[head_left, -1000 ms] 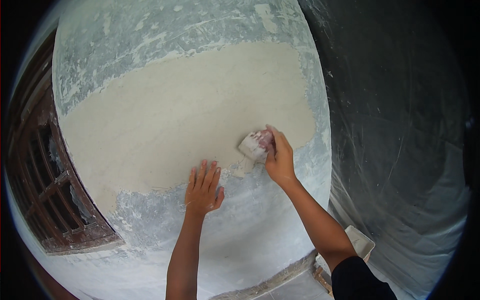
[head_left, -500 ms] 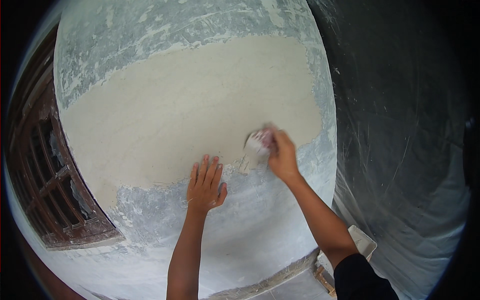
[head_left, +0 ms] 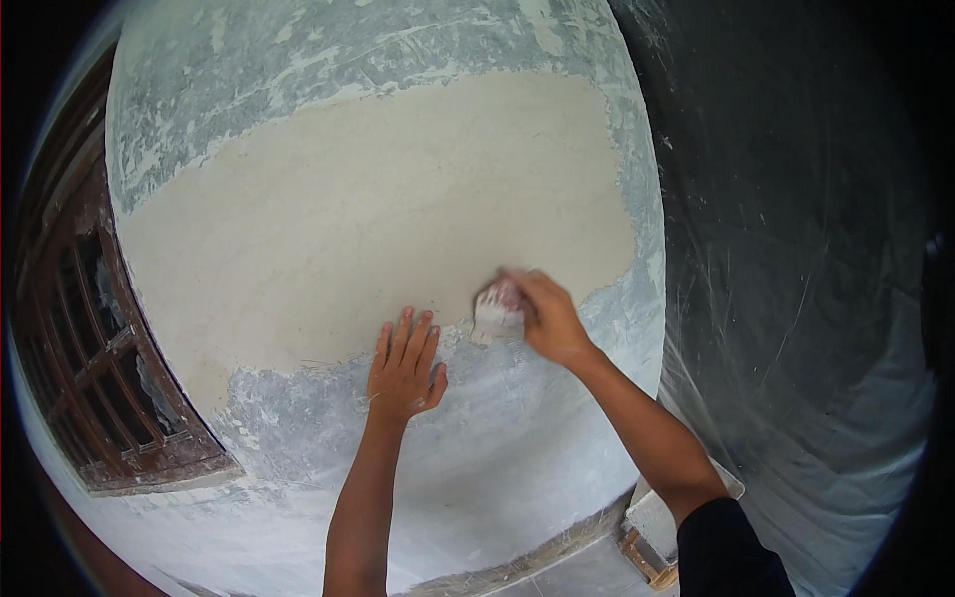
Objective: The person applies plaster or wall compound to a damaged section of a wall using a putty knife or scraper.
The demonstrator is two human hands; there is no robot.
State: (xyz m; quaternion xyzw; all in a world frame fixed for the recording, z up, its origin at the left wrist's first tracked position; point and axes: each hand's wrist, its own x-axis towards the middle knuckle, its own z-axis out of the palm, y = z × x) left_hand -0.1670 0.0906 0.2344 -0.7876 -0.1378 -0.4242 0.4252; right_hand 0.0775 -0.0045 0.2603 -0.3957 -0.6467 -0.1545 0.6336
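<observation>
A broad beige patch of filler covers the middle of the rough grey-white wall. On the patch's lower right edge, my right hand grips a small flat putty scraper, reddish and smeared with white. Motion blurs the scraper, and my fingers hide part of it. To its left, my left hand lies flat against the wall with the fingers pointing up. Its fingertips rest on the beige patch, its palm over the lower border, and nothing is in it.
At the left stands a brown wooden window frame with dark panes. Dark plastic sheeting hangs along the right side. Below my right forearm, a whitish container sits on a wooden support above the grey tiled floor.
My right hand has moved the scraper a little down and to the left along the patch's lower edge. The left hand stays in place on the wall.
</observation>
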